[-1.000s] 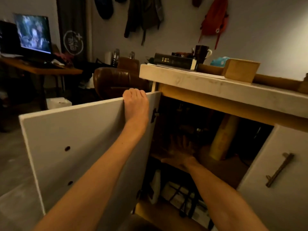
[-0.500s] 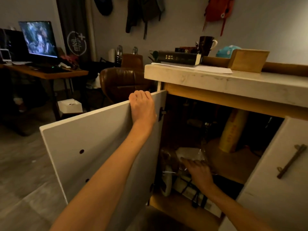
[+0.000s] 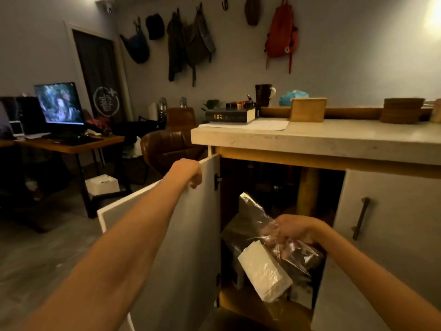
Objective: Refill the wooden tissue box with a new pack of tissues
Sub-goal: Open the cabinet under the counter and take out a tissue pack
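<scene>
Left hand [image 3: 188, 173] is gripping the top edge of the open white cabinet door [image 3: 195, 235]. Right hand [image 3: 291, 229] is clutching a crinkled clear plastic bag [image 3: 298, 254] holding the white rectangular tissue pack [image 3: 263, 274] before the cabinet opening. The plain wooden tissue box [image 3: 307, 109] is standing on the pale countertop [image 3: 334, 142].

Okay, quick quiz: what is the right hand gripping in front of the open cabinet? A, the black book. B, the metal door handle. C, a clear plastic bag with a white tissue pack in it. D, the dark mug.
C: the right hand curls its fingers round the top of the clear plastic bag, in which the white tissue pack hangs, while the left hand grips the cabinet door.
</scene>
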The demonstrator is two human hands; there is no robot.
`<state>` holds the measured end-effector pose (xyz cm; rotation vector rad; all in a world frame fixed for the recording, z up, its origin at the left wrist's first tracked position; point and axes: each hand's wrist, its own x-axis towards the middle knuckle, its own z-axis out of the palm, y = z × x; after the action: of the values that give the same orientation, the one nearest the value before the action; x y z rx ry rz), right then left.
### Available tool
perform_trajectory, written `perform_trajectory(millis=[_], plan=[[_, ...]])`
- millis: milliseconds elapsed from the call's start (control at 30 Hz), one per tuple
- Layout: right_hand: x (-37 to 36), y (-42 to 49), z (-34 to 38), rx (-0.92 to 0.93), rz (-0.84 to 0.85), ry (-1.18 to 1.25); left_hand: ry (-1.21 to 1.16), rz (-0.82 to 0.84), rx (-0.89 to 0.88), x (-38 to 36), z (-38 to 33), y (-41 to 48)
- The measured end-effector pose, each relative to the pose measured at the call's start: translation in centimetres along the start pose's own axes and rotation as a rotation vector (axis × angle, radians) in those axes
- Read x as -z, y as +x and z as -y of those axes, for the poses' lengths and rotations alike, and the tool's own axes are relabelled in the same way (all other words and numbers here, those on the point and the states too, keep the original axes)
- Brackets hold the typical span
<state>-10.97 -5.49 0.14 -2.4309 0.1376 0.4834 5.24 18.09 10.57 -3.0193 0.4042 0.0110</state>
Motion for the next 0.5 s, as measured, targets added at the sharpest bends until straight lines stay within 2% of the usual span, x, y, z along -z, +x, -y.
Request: perform_trajectory(millis=[100, 200, 300, 367, 500], plan=[[1.2, -2.1, -1.3, 0.038, -0.065, 0.290, -0.168, 0.296, -0.058, 2.5, 2.0, -1.4], [1.3, -4.0, -2.6, 0.085, -0.052, 0.686, -0.728, 0.491, -0.180, 3.0, 4.1, -5.4], [0.7, -4.6, -3.1, 0.107, -0.047, 0.837, -1.119, 0.470, -0.278, -0.5, 4.4, -10.1], [-0.2, -5.3, -3.3, 0.083, -0.075, 0.905, -1.309, 0.459, -0.269, -2.9, 3.0, -13.4], [-1.6, -7.8, -4.8, 0.070, -0.163, 0.999, -1.456, 0.316, -0.120, -8.3, -2.5, -15.4]])
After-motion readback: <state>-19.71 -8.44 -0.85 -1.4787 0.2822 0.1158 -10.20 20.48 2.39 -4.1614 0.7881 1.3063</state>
